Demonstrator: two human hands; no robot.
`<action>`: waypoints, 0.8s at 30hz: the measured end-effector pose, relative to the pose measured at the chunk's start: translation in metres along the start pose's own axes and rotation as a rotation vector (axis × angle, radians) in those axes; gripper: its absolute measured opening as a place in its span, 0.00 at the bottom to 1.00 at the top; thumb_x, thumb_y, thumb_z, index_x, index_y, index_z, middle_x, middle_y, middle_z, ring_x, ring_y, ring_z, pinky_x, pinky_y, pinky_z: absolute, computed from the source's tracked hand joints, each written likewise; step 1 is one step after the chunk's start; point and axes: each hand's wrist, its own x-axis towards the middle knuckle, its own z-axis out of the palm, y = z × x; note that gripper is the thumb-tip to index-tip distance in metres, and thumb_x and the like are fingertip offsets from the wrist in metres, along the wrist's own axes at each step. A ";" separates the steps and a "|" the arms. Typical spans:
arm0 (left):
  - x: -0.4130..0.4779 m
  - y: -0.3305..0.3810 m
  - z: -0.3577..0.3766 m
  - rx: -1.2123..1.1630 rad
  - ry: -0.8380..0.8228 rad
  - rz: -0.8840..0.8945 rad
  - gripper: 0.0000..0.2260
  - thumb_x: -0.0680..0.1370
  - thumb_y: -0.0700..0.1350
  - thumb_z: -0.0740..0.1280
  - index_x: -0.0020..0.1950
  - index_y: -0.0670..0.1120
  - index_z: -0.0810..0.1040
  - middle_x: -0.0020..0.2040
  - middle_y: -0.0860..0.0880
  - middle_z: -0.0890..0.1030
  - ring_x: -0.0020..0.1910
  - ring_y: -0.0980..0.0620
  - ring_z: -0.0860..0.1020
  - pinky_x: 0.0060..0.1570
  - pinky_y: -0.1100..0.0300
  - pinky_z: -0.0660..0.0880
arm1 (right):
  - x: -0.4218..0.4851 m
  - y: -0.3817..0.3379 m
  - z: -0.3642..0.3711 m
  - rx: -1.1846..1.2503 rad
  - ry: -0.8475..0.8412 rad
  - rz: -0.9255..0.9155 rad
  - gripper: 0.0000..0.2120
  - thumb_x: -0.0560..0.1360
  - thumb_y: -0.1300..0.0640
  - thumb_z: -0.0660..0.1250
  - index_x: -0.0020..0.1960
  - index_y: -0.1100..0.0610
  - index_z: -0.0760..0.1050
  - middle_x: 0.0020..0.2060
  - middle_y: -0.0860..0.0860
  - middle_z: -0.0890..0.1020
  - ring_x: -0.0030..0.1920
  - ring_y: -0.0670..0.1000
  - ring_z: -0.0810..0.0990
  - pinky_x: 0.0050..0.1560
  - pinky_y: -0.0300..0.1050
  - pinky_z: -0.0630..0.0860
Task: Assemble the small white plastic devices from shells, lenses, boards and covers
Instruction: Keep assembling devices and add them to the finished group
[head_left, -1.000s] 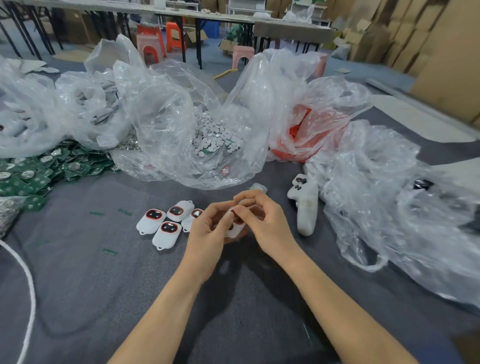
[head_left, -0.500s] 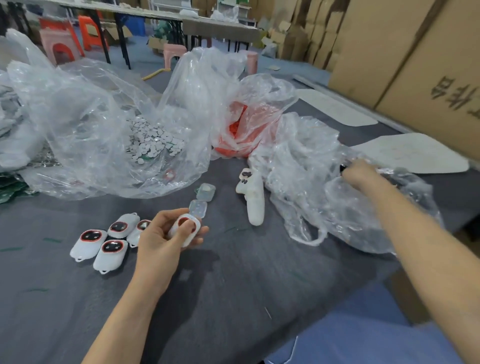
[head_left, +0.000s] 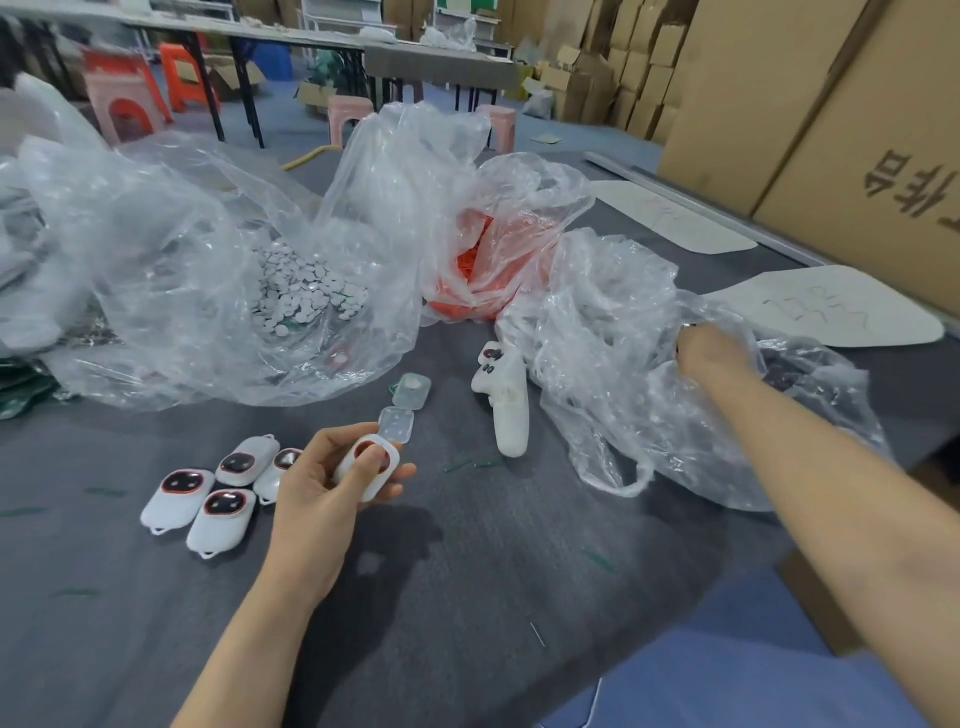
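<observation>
The left hand (head_left: 332, 478) held one white shell (head_left: 390, 465) just above the tabletop (head_left: 493, 571), fingers curled beneath it and the thumb pressed on its red-ringed opening. Four devices (head_left: 179, 493) lay in a tight cluster just left of that hand, some touching each other. Two clear covers (head_left: 397, 423) sat one behind the other just beyond the fingertips, and one white handle (head_left: 509, 410) lay near them to the right. Three clear bags stood farther back: a left bag (head_left: 171, 270) with a heap of grey discs (head_left: 306, 291), a middle bag (head_left: 519, 208) of orange-red parts, and a right bag (head_left: 623, 364). The right hand (head_left: 711, 353) was pushed into the right bag; crumpled plastic hid its fingers, so their grip could not be told. Bare tabletop spread between the two forearms and toward the person. Its near edge ran diagonally at the lower right, crossed by the right forearm.
</observation>
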 end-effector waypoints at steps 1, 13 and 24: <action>0.000 0.000 0.000 0.001 -0.002 -0.001 0.08 0.78 0.38 0.65 0.49 0.49 0.80 0.45 0.46 0.85 0.43 0.45 0.85 0.36 0.64 0.79 | 0.000 -0.001 0.000 0.038 0.008 0.004 0.10 0.77 0.63 0.63 0.57 0.62 0.78 0.56 0.57 0.80 0.55 0.58 0.79 0.41 0.48 0.74; 0.001 0.001 0.000 0.021 -0.002 -0.011 0.07 0.79 0.39 0.65 0.50 0.50 0.80 0.47 0.46 0.85 0.42 0.46 0.85 0.34 0.65 0.78 | -0.015 0.009 -0.015 0.541 0.152 0.069 0.07 0.71 0.67 0.63 0.43 0.59 0.79 0.44 0.61 0.79 0.45 0.61 0.78 0.46 0.49 0.74; 0.001 0.003 0.001 0.059 0.007 -0.014 0.08 0.78 0.38 0.65 0.52 0.49 0.80 0.44 0.50 0.84 0.42 0.48 0.84 0.36 0.66 0.77 | -0.006 0.009 -0.035 0.453 -0.018 0.067 0.12 0.79 0.59 0.60 0.53 0.67 0.76 0.54 0.66 0.78 0.52 0.64 0.76 0.46 0.48 0.69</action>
